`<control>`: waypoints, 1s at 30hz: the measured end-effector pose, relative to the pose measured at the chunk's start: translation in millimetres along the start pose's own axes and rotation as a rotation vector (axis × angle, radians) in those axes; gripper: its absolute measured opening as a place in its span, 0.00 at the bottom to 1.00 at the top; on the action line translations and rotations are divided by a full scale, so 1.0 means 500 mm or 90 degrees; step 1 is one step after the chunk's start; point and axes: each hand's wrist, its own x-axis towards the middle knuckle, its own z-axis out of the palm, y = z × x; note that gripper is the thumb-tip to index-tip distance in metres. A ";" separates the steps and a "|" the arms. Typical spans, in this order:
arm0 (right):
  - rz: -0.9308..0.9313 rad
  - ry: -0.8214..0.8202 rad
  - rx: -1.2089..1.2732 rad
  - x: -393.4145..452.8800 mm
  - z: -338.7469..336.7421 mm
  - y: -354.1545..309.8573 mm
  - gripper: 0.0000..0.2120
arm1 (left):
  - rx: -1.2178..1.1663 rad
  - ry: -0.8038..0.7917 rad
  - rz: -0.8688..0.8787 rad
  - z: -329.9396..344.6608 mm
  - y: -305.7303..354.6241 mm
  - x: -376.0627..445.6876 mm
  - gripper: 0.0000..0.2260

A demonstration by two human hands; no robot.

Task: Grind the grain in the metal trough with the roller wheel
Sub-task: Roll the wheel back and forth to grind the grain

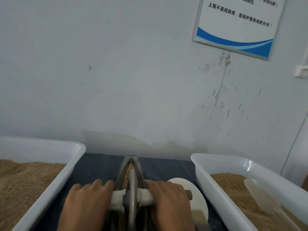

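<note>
Dark blue desk (pixel 100 167) is seen at lower centre, where the metal trough (pixel 138 165) of grain (pixel 129 169) is flanked by two white tubs (pixel 73 157). The roller wheel (pixel 132 189) is set in the trough, its axle handle (pixel 146 196) pressed by the flat, straight-fingered left hand (pixel 86 200) and right hand (pixel 168 200).

The narrow boat-shaped trough (pixel 139 170) and the thin grey roller wheel (pixel 132 189) looked like dull, matt metal, and the wheel's axle handle (pixel 146 196) was wrapped in rough off-white cloth. The two white rectangular tubs (pixel 216 165) were smooth glossy plastic, heaped with coarse tan grain (pixel 25 179), and a translucent plastic scoop (pixel 260 194) lay in one. The dark blue table covering (pixel 100 165) was matt, and the pale wall (pixel 133 72) looked scuffed and stained.
</note>
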 end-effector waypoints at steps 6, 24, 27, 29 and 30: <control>0.058 -0.127 -0.041 0.045 0.000 0.005 0.23 | 0.043 0.029 -0.008 0.010 0.000 0.032 0.13; 0.034 -0.199 -0.084 0.170 0.071 0.042 0.28 | 0.013 0.124 -0.074 0.052 -0.027 0.095 0.04; 0.041 -0.171 -0.087 0.153 0.070 0.040 0.23 | 0.051 0.127 -0.075 0.051 -0.024 0.079 0.04; 0.052 -0.160 -0.077 0.131 0.065 0.042 0.21 | 0.068 0.125 -0.070 0.048 -0.016 0.072 0.05; 0.059 -0.156 -0.067 0.118 0.061 0.043 0.21 | 0.072 0.121 -0.066 0.046 -0.011 0.067 0.05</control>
